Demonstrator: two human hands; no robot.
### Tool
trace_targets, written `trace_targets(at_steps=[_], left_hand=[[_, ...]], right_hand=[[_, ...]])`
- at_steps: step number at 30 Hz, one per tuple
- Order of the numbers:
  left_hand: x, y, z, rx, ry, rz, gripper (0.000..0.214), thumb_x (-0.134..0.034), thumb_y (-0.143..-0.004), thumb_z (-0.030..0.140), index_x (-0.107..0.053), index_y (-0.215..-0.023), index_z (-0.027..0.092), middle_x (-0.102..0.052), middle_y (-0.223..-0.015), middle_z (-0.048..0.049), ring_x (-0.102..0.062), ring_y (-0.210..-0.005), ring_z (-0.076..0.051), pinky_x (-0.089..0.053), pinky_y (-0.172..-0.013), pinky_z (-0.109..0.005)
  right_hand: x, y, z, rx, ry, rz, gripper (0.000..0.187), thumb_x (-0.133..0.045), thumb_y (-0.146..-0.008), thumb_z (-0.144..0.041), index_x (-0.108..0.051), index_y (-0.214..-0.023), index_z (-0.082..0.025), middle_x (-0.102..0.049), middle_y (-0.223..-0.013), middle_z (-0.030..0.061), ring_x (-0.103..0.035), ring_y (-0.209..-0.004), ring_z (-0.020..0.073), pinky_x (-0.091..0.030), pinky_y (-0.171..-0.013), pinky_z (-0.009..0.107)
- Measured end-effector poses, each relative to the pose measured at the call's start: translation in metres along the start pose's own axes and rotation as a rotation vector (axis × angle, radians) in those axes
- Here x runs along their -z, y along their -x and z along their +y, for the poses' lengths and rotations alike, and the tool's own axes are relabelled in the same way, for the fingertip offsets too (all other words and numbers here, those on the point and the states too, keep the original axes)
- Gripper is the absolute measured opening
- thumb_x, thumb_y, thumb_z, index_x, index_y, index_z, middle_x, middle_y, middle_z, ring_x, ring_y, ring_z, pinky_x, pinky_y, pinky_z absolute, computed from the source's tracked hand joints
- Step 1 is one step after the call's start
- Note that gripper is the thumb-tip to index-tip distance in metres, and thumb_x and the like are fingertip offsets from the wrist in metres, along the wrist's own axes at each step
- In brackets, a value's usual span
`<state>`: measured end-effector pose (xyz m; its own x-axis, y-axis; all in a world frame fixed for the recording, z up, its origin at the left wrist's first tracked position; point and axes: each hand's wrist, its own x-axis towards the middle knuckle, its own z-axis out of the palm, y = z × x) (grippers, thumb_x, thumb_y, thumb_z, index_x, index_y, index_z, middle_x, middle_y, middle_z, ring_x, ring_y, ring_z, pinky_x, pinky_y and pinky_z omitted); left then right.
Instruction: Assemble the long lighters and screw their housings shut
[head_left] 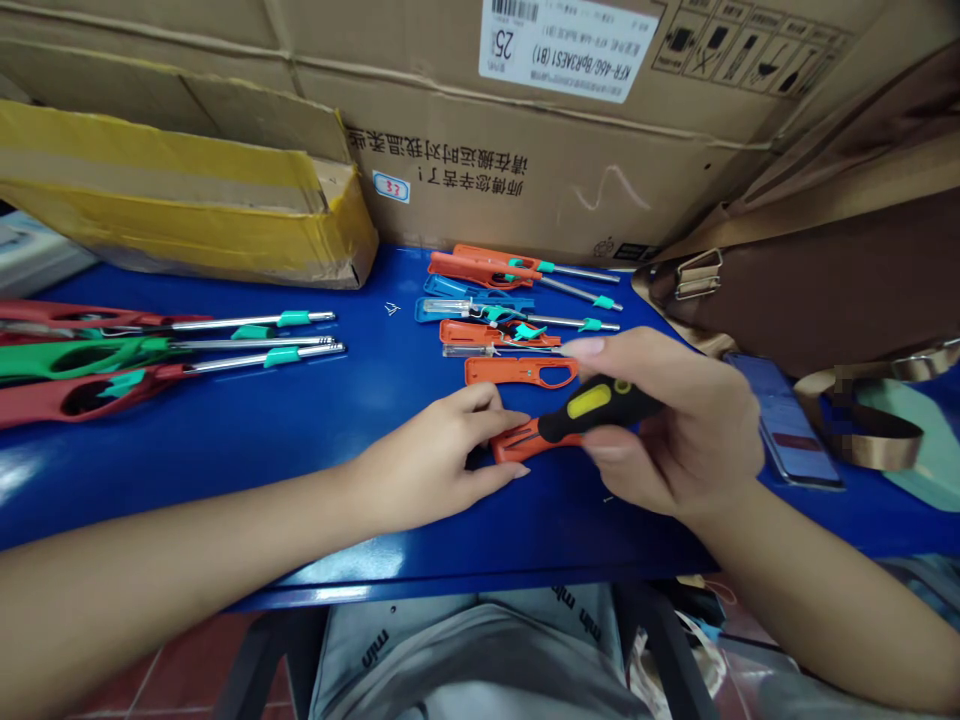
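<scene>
Right hand around screwdriver, box beyond, contents hidden

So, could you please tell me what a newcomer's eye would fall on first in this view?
Probably the black-and-yellow screwdriver in the right hand, near the centre, its shaft over an orange plastic piece that the left hand holds. Next, perhaps, the large cardboard box rising behind the blue table, and the red and green long-stemmed lighters lying at the table's left.

Left hand pinches; blurred right hand seems curled inward.
</scene>
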<state>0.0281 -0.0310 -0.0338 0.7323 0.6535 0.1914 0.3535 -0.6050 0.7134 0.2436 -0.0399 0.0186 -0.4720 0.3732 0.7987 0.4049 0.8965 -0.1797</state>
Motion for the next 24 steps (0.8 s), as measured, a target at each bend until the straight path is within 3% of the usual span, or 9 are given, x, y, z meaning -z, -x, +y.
trace_targets(at_steps=[2,4,6,8,10,14,19,24], left_hand=[[0.0002,-0.0002,0.0,-0.006,-0.008,0.01,0.02,-0.069,-0.096,0.029,-0.071,-0.111,0.018,-0.055,-0.095,-0.0028,-0.057,-0.087,-0.017,-0.053,-0.084,-0.032],[0.0001,-0.0003,0.0,-0.006,-0.011,0.01,0.021,-0.069,-0.096,0.03,-0.071,-0.113,0.018,-0.055,-0.096,-0.0032,-0.058,-0.088,-0.017,-0.054,-0.084,-0.033],[-0.0003,-0.0003,0.0001,0.002,-0.006,-0.002,0.021,-0.068,-0.096,0.029,-0.071,-0.114,0.019,-0.056,-0.097,-0.0032,-0.059,-0.089,-0.018,-0.054,-0.085,-0.033],[-0.0005,-0.0002,0.0002,0.003,0.003,-0.007,0.021,-0.067,-0.096,0.029,-0.07,-0.115,0.019,-0.056,-0.098,-0.0035,-0.06,-0.09,-0.018,-0.054,-0.085,-0.033],[-0.0006,0.0,0.0004,0.001,0.001,-0.006,0.023,-0.068,-0.096,0.028,-0.069,-0.117,0.018,-0.056,-0.098,-0.0039,-0.059,-0.091,-0.018,-0.054,-0.085,-0.033],[-0.0007,0.0003,0.0,-0.007,-0.027,0.002,0.023,-0.068,-0.096,0.031,-0.07,-0.115,0.017,-0.057,-0.099,-0.0046,-0.059,-0.09,-0.019,-0.054,-0.085,-0.034],[-0.0006,-0.0002,-0.0009,0.008,-0.013,-0.008,0.022,-0.067,-0.097,0.03,-0.07,-0.116,0.02,-0.058,-0.103,-0.0049,-0.06,-0.093,-0.019,-0.054,-0.086,-0.034],[0.0007,0.0002,0.0004,0.0,-0.019,0.003,0.019,-0.071,-0.095,0.031,-0.071,-0.108,0.017,-0.055,-0.096,-0.0032,-0.059,-0.087,-0.017,-0.054,-0.083,-0.032]], right_hand=[[-0.001,0.0011,0.0005,-0.017,-0.026,0.013,0.041,-0.042,-0.106,-0.028,-0.052,-0.146,-0.024,-0.074,-0.129,0.0065,-0.076,-0.097,0.0221,-0.067,-0.078,0.038],[-0.0017,0.0016,0.0011,-0.033,-0.049,0.019,0.045,-0.04,-0.105,-0.023,-0.046,-0.15,-0.025,-0.068,-0.14,0.0052,-0.076,-0.101,0.0204,-0.066,-0.083,0.037],[-0.0008,0.0008,0.0011,-0.01,-0.014,0.003,0.043,-0.052,-0.103,-0.025,-0.05,-0.146,-0.025,-0.074,-0.129,0.004,-0.076,-0.088,0.0179,-0.065,-0.073,0.032],[0.0012,-0.0005,-0.0005,0.022,0.066,-0.032,0.038,-0.063,-0.099,-0.031,-0.058,-0.136,-0.024,-0.079,-0.105,0.0022,-0.074,-0.073,0.0171,-0.063,-0.061,0.028],[0.0029,-0.0013,-0.0036,0.028,0.094,-0.045,0.034,-0.056,-0.102,-0.035,-0.06,-0.134,-0.025,-0.079,-0.095,0.003,-0.074,-0.071,0.019,-0.063,-0.06,0.029],[0.0023,-0.0009,-0.0087,-0.068,-0.041,-0.044,0.047,-0.038,-0.105,-0.024,-0.049,-0.15,-0.029,-0.074,-0.13,0.0043,-0.076,-0.1,0.0226,-0.067,-0.081,0.037],[0.002,0.0003,-0.0056,-0.037,0.029,-0.071,0.051,-0.06,-0.101,-0.029,-0.049,-0.15,-0.033,-0.076,-0.125,0.0023,-0.077,-0.083,0.0211,-0.067,-0.071,0.034],[-0.0005,0.0027,-0.0019,-0.108,-0.12,0.031,0.052,-0.044,-0.102,-0.018,-0.048,-0.153,-0.021,-0.064,-0.147,0.0076,-0.07,-0.122,0.0251,-0.059,-0.104,0.045]])
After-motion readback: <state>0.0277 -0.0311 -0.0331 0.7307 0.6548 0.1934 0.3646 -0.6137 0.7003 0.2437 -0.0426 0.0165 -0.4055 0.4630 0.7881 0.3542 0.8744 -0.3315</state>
